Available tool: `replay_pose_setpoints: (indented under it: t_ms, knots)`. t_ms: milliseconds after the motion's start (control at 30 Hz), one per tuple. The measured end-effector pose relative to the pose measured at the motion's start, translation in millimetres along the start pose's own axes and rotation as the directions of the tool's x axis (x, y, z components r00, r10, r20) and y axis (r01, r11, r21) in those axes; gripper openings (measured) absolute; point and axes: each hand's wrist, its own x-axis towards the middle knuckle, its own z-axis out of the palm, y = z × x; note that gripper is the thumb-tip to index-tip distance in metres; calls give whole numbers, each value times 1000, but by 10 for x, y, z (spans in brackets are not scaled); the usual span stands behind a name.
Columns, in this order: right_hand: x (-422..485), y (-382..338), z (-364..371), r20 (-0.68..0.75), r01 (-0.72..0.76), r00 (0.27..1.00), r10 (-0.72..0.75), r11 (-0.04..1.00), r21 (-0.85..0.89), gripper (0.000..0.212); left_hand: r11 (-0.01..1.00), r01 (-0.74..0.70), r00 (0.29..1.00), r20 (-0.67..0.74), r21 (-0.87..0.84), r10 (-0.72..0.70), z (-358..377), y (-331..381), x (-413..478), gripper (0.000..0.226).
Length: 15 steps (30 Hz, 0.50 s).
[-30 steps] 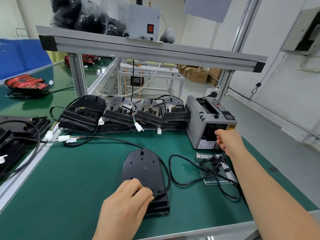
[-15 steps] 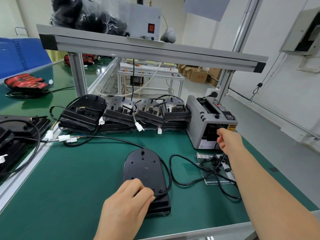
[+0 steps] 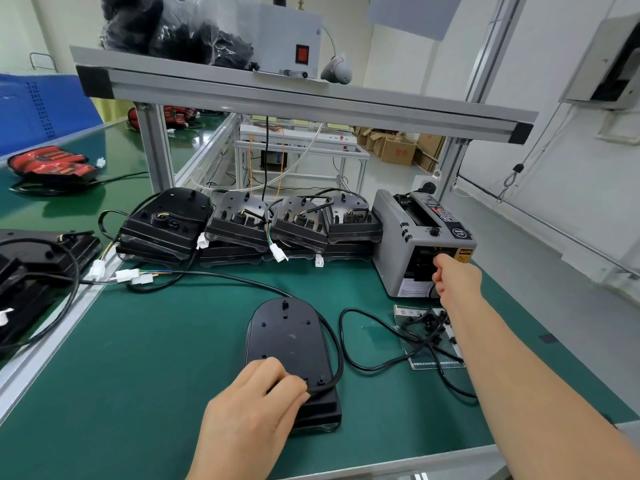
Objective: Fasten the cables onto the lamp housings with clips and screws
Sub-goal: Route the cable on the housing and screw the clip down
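A black lamp housing (image 3: pixel 289 337) lies back-up on the green mat near the front edge. Its black cable (image 3: pixel 341 341) runs along the right side and loops off to the right. My left hand (image 3: pixel 249 417) rests on the housing's near end, fingers curled, thumb and forefinger pinching the cable against it. My right hand (image 3: pixel 455 278) is stretched out to the outlet of the grey tape dispenser (image 3: pixel 398 244), fingers curled at the slot. Whether they hold tape is hidden. A clear bag of small black clips (image 3: pixel 433 334) lies under that forearm.
A row of black lamp housings (image 3: pixel 239 220) with cables and white connectors (image 3: pixel 128 275) lines the back of the mat. More housings (image 3: pixel 31 268) are stacked at far left. An aluminium shelf frame (image 3: pixel 154 150) spans overhead. The table edge runs close on the right.
My right hand has risen a little, from the dispenser's lower front up to its outlet slot. My left hand has stayed on the housing.
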Motion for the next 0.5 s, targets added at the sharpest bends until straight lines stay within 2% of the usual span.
replay_pose_setpoints:
  t_ms: [333, 500]
  knots:
    - [-72, 49, -71, 9, 12, 1000, -12, 999, 39, 19, 1000, -4, 1000, -8, -2, 4, 9, -8, -7, 21]
    - [-157, 91, -143, 120, -1, 993, -13, 993, 119, 21, 1000, -6, 1000, -3, -7, 6, 15, -13, -13, 20]
